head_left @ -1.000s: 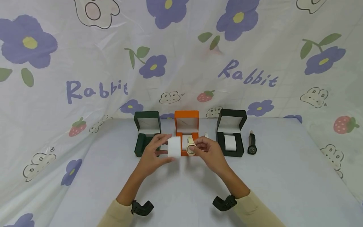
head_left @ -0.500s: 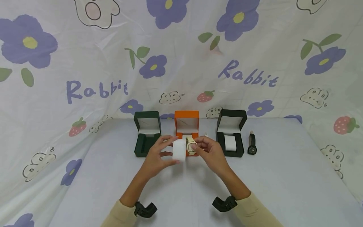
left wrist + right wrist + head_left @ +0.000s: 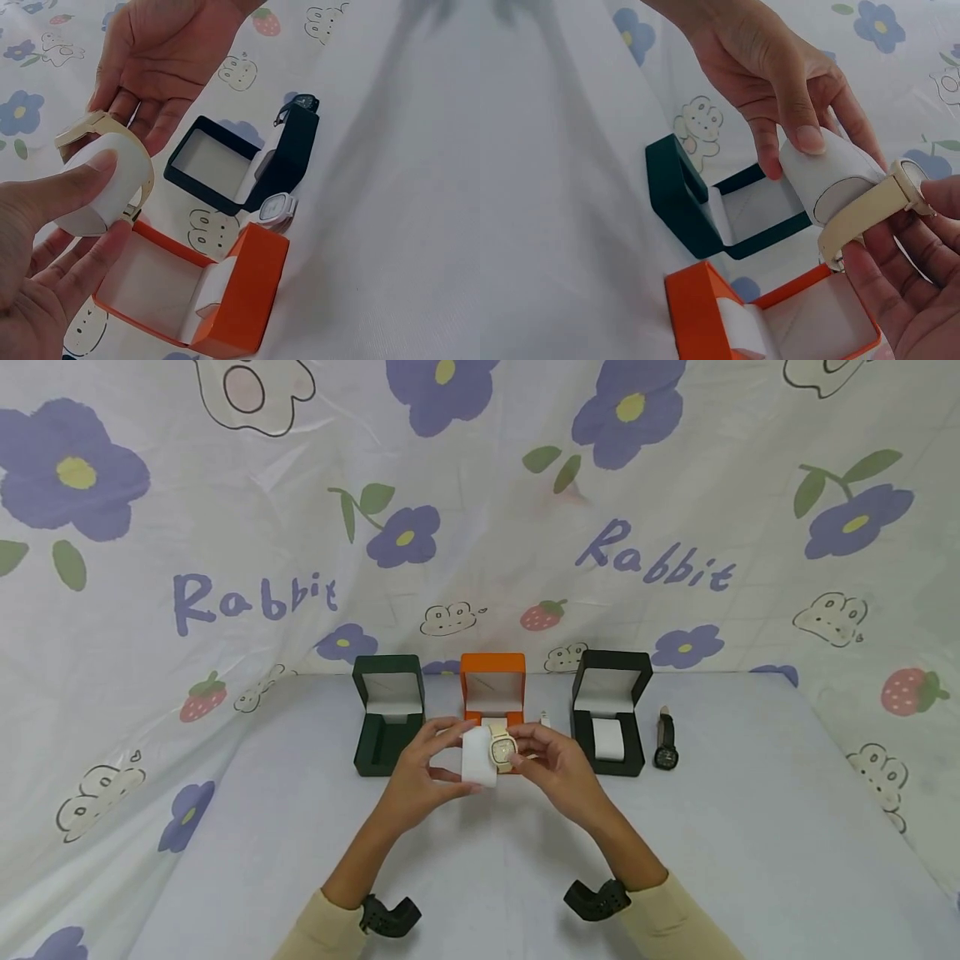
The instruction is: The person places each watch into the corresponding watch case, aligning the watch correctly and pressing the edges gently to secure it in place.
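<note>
My left hand (image 3: 420,777) holds a white watch cushion (image 3: 476,758) between its thumb and fingers, raised in front of the orange box. From the right, my right hand (image 3: 558,768) pinches a cream wristwatch (image 3: 503,751) by its case and strap. In the left wrist view the cream strap (image 3: 147,174) curves round the far end of the cushion. The right wrist view shows the watch's strap (image 3: 861,217) right against the cushion's end, its buckle hanging low near the right fingertips.
Three lidded boxes stand open in a row: green (image 3: 390,670), orange (image 3: 493,662) and black (image 3: 617,660). White cushions sit in the orange and black ones. A white watch (image 3: 276,208) lies between orange and black; a black watch (image 3: 666,743) lies far right.
My left hand has moved right with the cushion, closing the gap to the cream watch, which now overlaps the cushion's end. The right hand has stayed nearly in place, turning the watch slightly.
</note>
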Demonstrator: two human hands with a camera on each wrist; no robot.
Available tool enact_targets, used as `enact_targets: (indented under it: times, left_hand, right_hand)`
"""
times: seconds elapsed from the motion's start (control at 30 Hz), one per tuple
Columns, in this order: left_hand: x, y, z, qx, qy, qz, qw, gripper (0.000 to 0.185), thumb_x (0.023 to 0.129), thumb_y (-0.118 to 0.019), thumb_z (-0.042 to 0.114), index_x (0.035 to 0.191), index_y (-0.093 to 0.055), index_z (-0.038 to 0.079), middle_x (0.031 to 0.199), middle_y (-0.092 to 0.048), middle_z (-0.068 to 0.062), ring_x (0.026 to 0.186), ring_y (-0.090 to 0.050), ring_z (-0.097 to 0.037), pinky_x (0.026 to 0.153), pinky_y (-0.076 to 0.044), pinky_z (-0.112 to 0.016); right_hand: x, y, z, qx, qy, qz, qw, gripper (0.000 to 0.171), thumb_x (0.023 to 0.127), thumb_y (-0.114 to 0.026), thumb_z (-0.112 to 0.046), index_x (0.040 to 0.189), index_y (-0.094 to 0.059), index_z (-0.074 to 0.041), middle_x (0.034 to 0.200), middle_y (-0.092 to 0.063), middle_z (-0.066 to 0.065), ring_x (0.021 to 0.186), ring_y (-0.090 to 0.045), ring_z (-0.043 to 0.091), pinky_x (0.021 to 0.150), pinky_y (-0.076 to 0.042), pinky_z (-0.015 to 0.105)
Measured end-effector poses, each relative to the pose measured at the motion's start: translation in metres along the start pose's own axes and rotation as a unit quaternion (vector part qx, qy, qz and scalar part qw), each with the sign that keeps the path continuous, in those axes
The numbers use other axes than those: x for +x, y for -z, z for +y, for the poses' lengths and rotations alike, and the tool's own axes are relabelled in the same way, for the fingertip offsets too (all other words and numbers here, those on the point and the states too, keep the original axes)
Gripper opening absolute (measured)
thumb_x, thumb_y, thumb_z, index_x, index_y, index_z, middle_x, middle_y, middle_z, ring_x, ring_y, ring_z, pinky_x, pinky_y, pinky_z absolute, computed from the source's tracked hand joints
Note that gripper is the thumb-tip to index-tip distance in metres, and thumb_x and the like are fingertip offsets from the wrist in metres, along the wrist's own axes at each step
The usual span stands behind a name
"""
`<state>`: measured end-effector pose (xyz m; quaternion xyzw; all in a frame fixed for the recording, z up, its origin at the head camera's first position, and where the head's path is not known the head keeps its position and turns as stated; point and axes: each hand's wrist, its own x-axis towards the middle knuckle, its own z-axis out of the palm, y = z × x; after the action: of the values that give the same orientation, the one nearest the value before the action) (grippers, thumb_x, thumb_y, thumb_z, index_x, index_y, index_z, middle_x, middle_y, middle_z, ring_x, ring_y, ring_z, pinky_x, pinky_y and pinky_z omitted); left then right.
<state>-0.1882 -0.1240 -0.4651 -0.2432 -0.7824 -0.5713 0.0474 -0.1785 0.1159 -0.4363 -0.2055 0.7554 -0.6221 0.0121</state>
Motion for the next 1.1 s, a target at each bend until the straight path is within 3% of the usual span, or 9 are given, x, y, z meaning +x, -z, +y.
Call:
enact_targets:
  times: [0.3,0.53,0.93,1.1]
  left_hand:
    - [0.002,0.001,0.004,-0.004,-0.009,0.01,0.9999,0.082,0.075,-0.091,0.013,0.146,-0.056,0.035,0.144,-0.047,0.004,0.119,-0.057,-0.027,0.076,-0.063,-0.031]
    - [0.001,0.001,0.007,-0.007,-0.012,0.013,0.9998,0.082,0.075,-0.091,0.013,0.146,-0.056,0.035,0.143,-0.047,0.003,0.119,-0.057,-0.026,0.074,-0.063,-0.031]
    - [0.0,-0.001,0.011,-0.01,-0.01,0.018,0.9997,0.083,0.075,-0.091,0.01,0.145,-0.056,0.036,0.143,-0.047,0.005,0.118,-0.058,-0.025,0.074,-0.063,-0.031]
    - [-0.001,0.0,0.013,-0.011,-0.01,0.015,0.9998,0.082,0.075,-0.091,0.01,0.147,-0.057,0.029,0.144,-0.047,0.003,0.119,-0.057,-0.026,0.075,-0.063,-0.031]
  right_hand:
    - [-0.001,0.005,-0.004,-0.014,0.02,-0.032,0.999,0.047,0.091,-0.075,-0.003,0.135,-0.06,-0.006,0.114,-0.069,0.009,0.106,-0.065,0.027,0.095,-0.057,0.037]
    - [0.0,0.004,-0.002,-0.011,0.033,-0.027,0.999,0.045,0.092,-0.074,-0.002,0.135,-0.061,-0.006,0.113,-0.069,0.009,0.107,-0.064,0.025,0.093,-0.057,0.03]
    - [0.001,0.002,0.001,0.011,0.034,-0.021,0.999,0.033,0.093,-0.071,0.001,0.125,-0.065,-0.006,0.108,-0.067,0.009,0.098,-0.064,0.027,0.09,-0.058,0.029]
    - [0.001,0.0,0.002,0.009,0.029,-0.01,0.999,0.022,0.093,-0.071,-0.001,0.115,-0.069,-0.002,0.105,-0.069,0.012,0.096,-0.064,0.025,0.087,-0.058,0.028]
